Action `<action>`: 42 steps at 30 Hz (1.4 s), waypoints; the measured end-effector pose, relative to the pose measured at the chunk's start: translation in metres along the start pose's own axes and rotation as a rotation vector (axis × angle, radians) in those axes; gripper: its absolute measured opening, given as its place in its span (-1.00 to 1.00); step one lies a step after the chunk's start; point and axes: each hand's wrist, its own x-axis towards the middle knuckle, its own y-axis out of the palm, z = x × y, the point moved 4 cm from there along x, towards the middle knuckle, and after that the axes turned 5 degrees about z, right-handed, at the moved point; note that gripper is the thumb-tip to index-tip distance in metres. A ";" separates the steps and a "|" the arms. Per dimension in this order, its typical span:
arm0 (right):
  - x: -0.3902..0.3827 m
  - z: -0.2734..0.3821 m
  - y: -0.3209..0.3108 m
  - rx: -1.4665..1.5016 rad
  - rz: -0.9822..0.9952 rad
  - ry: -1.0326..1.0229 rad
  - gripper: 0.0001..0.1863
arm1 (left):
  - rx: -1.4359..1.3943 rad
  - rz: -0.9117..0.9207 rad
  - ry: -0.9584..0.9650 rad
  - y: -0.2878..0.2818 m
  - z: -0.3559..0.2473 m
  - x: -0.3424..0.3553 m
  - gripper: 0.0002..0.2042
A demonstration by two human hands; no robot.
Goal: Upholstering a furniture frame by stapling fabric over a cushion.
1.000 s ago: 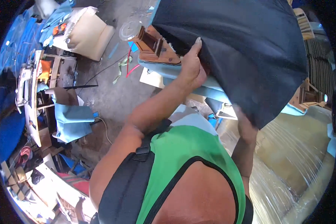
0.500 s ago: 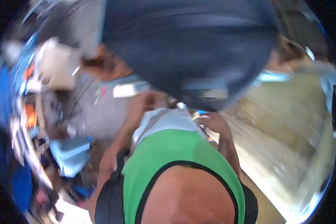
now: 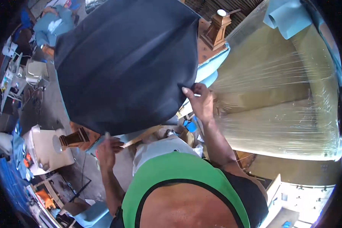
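A large black cloth [image 3: 129, 64] lies over the underside of an upturned piece of furniture with light-blue edges. My right hand [image 3: 201, 99] pinches the cloth's right edge between thumb and fingers, bunching it into small folds. Below the cloth's lower left edge is my left hand [image 3: 109, 150], its fingers apart and somewhat blurred; I see nothing held in it. Close to this hand a brown wooden leg [image 3: 74, 140] sticks out from the furniture corner. Another wooden leg [image 3: 217, 30] stands at the far right corner. The frame beneath the cloth is mostly hidden.
To the right stands a big plastic-wrapped piece [image 3: 269, 95], with a light-blue roll [image 3: 288, 19] at its top. A beige padded piece [image 3: 49, 150] and a light-blue one [image 3: 93, 216] are on the left. A person [image 3: 55, 22] in blue-grey clothes is at the far left.
The earlier view is heavily blurred. My right hand has moved up to the cloth's edge, and my left hand has shifted left and lower. The cloth now appears farther left.
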 end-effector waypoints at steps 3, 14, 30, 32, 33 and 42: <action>-0.003 0.001 0.006 0.288 0.109 0.180 -0.61 | -0.133 0.549 0.170 0.044 -0.013 -0.006 -0.53; -0.014 0.016 -0.006 0.165 0.300 0.156 -0.65 | -0.741 0.979 0.105 0.222 0.018 0.036 -0.32; 0.026 0.072 0.012 0.436 0.337 -0.039 -0.19 | -0.177 0.256 0.197 0.173 -0.025 0.008 -0.73; 0.029 0.066 0.020 0.464 0.375 -0.018 -0.32 | -0.015 0.272 0.273 0.170 -0.024 0.012 -0.71; 0.028 0.060 0.027 0.683 0.471 0.123 -0.42 | 0.158 0.279 0.332 0.169 -0.023 0.014 -0.69; 0.011 0.006 0.006 0.145 0.719 0.347 -0.32 | 0.443 0.633 0.528 0.188 0.011 0.037 -0.53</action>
